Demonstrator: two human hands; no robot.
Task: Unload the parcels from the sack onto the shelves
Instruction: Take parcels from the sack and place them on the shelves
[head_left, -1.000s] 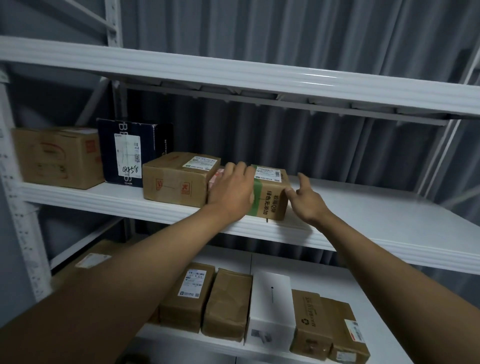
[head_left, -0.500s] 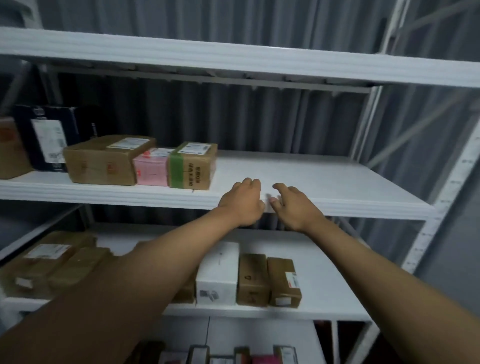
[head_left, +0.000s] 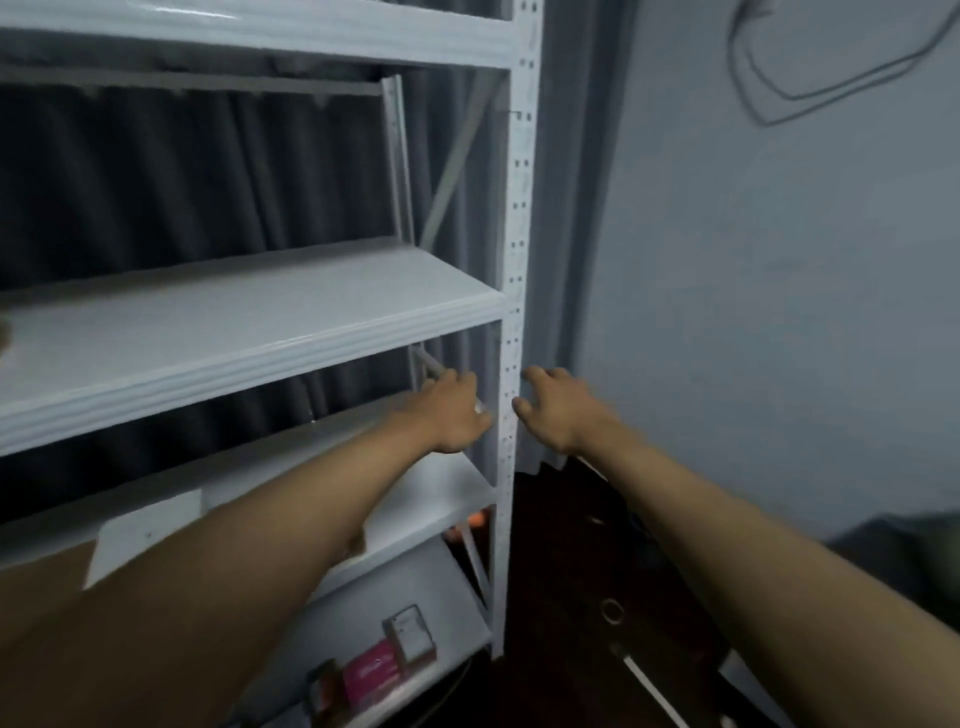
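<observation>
White rack (head_left: 249, 332) is filling the left side, its shelves running off the left edge. A brown-and-white parcel (head_left: 135, 535) is sitting on the lower shelf, mostly hidden behind my left forearm; blurred, so I cannot read any label. Further down, on the lowest shelf showing, a pink parcel (head_left: 371, 675) is lying just beside a small white-faced box (head_left: 413, 631), with another small blurry box at the left of the pink one. The sack is not something I can pick out here.

My left hand (head_left: 452, 413) is reaching out in front of the rack, below the middle shelf edge, fingers loosely extended and holding nothing. The white perforated upright post (head_left: 514, 312) is standing between my two hands. My right hand (head_left: 558, 408) is reaching just right of that post, fingers spread and relaxed, thumb pointing toward the post, gripping nothing; whether it is touching the post I cannot tell.

A dark curtain (head_left: 156, 176) is hanging behind the rack. The pale wall (head_left: 779, 286) is taking up the right side, with a looped cable (head_left: 831, 67) hanging on it up top. Dark floor (head_left: 571, 597) below, blurry.
</observation>
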